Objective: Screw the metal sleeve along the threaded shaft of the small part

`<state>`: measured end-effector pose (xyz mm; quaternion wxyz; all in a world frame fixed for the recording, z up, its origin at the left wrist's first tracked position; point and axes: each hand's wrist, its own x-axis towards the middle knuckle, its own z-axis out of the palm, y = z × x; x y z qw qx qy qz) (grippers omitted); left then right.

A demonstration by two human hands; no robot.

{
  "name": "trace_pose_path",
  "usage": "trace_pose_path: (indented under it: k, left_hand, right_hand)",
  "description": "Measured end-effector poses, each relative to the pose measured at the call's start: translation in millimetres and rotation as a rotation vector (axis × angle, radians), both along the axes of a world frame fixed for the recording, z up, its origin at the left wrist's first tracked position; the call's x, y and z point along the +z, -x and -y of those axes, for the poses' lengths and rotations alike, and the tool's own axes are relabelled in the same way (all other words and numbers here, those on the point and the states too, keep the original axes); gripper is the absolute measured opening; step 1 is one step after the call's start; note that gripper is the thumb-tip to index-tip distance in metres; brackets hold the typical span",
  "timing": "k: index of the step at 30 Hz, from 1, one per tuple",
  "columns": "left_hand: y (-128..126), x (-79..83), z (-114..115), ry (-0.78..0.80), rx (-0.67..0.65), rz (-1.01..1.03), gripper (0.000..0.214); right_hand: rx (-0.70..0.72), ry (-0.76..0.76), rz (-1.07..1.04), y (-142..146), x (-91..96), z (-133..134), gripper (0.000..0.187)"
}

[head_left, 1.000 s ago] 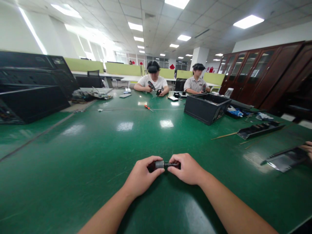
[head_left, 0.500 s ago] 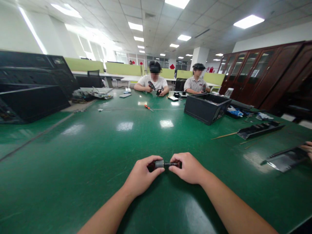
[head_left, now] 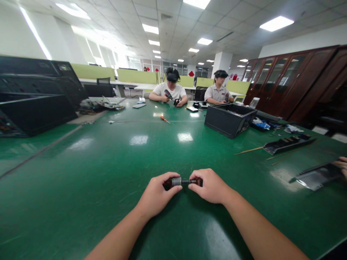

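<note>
Green table [head_left: 108, 173], near edge: my left hand [head_left: 155, 195] pinches the grey collar end and my right hand [head_left: 208, 186] the dark shaft end of a small cylindrical part [head_left: 181, 181], held level between them, probably for twisting; black case [head_left: 229, 119] sits far right.

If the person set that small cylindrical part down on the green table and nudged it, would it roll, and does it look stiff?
Probably it would roll: the small cylindrical part looks round, with a grey collar and a thin dark shaft, and the table is smooth and glossy. It seems rigid, staying straight between the left hand and right hand. Likely light, since fingertips alone hold it.
</note>
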<state>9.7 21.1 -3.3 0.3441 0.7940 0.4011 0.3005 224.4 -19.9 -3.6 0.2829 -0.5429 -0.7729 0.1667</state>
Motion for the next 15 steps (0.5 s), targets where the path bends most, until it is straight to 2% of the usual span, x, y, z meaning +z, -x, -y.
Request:
trace_pose_path:
  k: [15]
  left_hand:
    - [0.2, -0.4, -0.6, -0.01, 0.016, -0.003, 0.022]
  right_hand:
    - [-0.019, 0.008, 0.002, 0.0, 2.7, 0.9, 0.007]
